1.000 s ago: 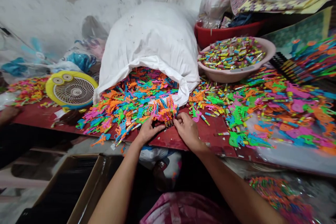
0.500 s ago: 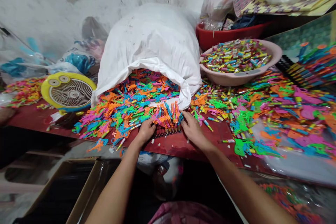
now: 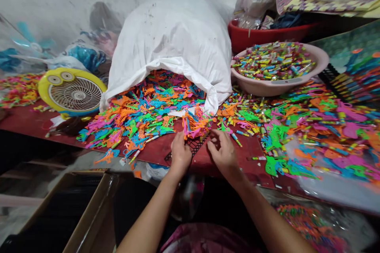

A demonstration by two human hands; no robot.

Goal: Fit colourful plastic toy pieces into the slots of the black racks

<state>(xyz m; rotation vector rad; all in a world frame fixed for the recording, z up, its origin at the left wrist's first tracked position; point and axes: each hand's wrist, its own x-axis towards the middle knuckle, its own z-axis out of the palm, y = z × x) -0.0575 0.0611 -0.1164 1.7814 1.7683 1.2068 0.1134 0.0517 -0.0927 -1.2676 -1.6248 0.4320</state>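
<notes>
A black grid rack (image 3: 193, 145) lies at the front edge of the red table (image 3: 213, 162). A bunch of colourful plastic toy pieces (image 3: 194, 123) stands in its far half. My left hand (image 3: 181, 152) rests on the rack's near left part with its fingers curled over it. At the rack's right corner, my right hand (image 3: 224, 153) has bent fingers closed on the edge. Just behind, a white sack (image 3: 175, 43) lies on its side and spills a heap of loose toy pieces (image 3: 139, 120) onto the table.
A pink basin (image 3: 279, 86) of small colourful tubes sits at the right, with a red basin (image 3: 261, 36) behind it. More toy pieces (image 3: 320, 126) cover the right side. A yellow fan (image 3: 73, 93) stands at the left. An open cardboard box (image 3: 89, 213) sits below the table edge.
Both hands have drawn the rack nearer to the table's front edge and turned it. The left hand has shifted from the rack's left side onto its near part.
</notes>
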